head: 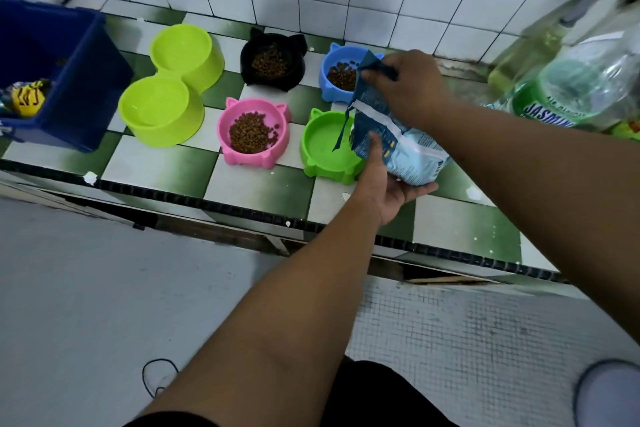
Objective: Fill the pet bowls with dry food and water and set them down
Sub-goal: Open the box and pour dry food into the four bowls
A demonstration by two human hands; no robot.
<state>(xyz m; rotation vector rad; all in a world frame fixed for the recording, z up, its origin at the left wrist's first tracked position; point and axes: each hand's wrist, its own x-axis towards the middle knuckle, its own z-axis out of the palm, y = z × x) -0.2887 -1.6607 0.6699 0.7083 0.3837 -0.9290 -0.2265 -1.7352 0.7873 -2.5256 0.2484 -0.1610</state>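
A blue and white bag of dry food (408,152) hangs tilted over the green cat-shaped bowl (322,146), which holds no kibble. My left hand (381,184) cups the bag from below, thumb on its front. My right hand (408,87) pinches the torn top of the bag. Kibble lies in the pink bowl (254,130), the black bowl (272,61) and the blue bowl (337,74). A lime double bowl (169,87) stands to the left with both cups bare of food.
All bowls stand on a green-and-white tiled counter (166,166) against a white tiled wall. A dark blue bin (69,80) with a yellow packet sits at the left. A large clear water bottle (571,80) stands at the right. The counter's front edge runs below the bowls.
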